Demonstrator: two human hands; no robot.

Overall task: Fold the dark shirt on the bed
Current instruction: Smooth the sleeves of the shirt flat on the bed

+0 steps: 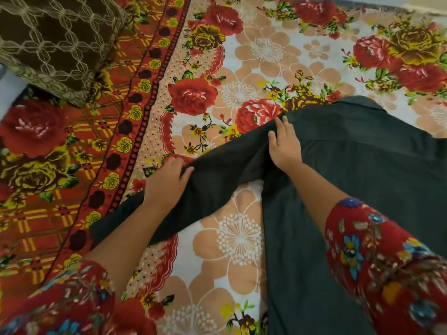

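Soft, even indoor light fell on the bed sheet (242, 56), casting faint shadows. The edges bent and blurred, especially the sleeves (387, 257).

I am looking down at a bed (254, 238) wearing a floral sheet (266, 52) of red roses and peach blooms, its red border (145, 97) running diagonally; a brown patterned cushion (53, 42) is sitting top left.

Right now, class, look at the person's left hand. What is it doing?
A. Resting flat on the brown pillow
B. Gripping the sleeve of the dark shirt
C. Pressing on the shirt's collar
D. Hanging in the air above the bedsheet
B: the left hand is closed around the sleeve of the dark shirt, while the right hand lies flat near the shoulder.
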